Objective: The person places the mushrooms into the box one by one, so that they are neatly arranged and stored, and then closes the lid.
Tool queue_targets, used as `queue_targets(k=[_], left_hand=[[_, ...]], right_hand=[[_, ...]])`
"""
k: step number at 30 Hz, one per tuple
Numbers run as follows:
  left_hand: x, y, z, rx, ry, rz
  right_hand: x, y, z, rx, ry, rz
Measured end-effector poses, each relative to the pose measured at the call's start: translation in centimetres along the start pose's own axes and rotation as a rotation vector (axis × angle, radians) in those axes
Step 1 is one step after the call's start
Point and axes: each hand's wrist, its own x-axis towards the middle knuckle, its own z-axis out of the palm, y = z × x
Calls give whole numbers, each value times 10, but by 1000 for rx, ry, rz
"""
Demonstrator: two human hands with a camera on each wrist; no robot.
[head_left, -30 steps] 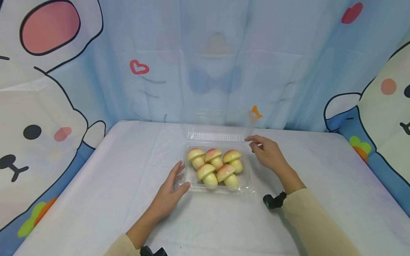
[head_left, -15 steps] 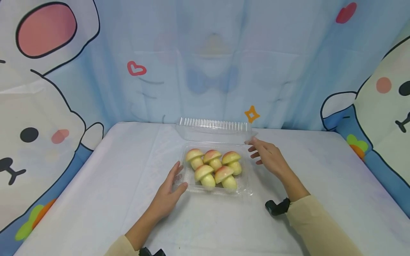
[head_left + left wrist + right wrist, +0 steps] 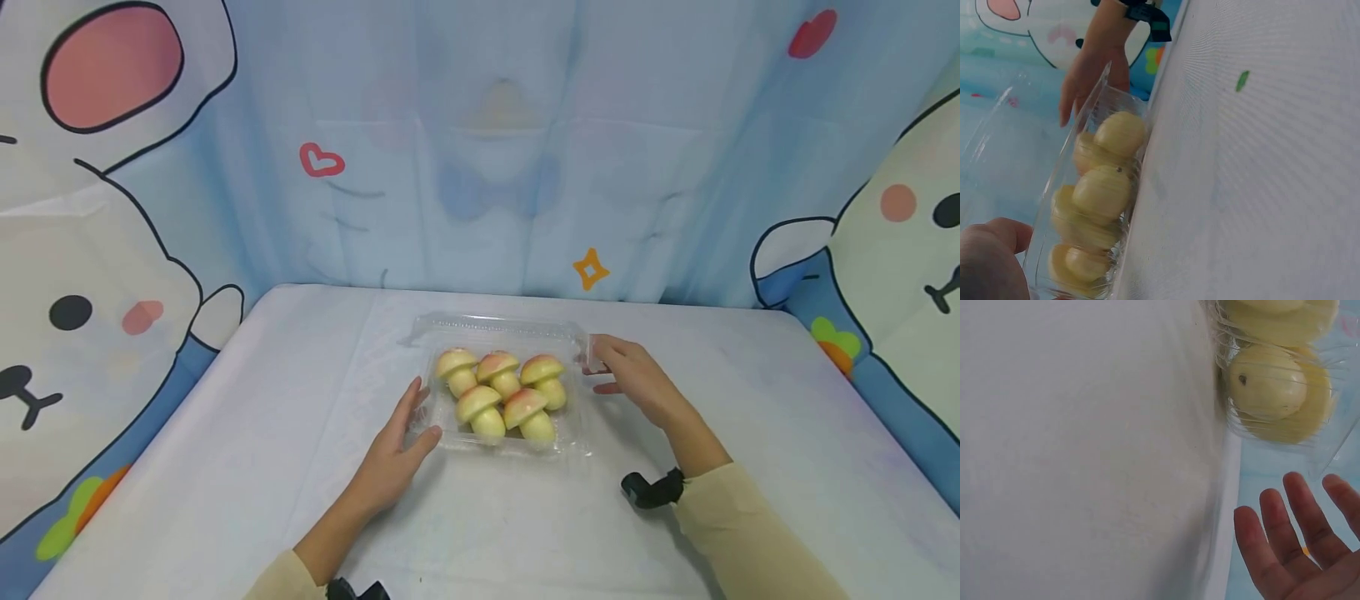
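Note:
A clear plastic clamshell box (image 3: 573, 425) sits on the white cloth, with several yellow mushroom-shaped pieces (image 3: 542, 367) with reddish caps inside. Its hinged lid (image 3: 491, 325) slants over the back of the base. My left hand (image 3: 390, 458) rests against the box's left side, fingers fairly straight, its thumb by the front corner. In the left wrist view the thumb (image 3: 1007, 234) lies at the rim. At the lid's right edge, my right hand (image 3: 637, 375) touches the plastic with its fingers extended. The right wrist view shows those fingers (image 3: 1310, 515) spread and straight near the box.
A white cloth (image 3: 225, 467) covers the table. Behind it hangs a blue curtain (image 3: 487, 167) printed with cartoon animals. Dark wrist cameras show at the right cuff (image 3: 652, 490) and the left cuff (image 3: 358, 590).
The lid has swung from standing upright at the back forward and down over the base. My right hand has followed the lid's right edge slightly down; my left hand stays at the box.

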Motion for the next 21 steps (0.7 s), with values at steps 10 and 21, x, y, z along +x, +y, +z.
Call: queue_targets(k=[10, 21], left_hand=[[0, -1, 1, -1, -10, -9], [-2, 1, 0, 3, -2, -12]], right_hand=[[-10, 9, -2, 59, -123, -26], [-34, 5, 0, 57, -222, -2]])
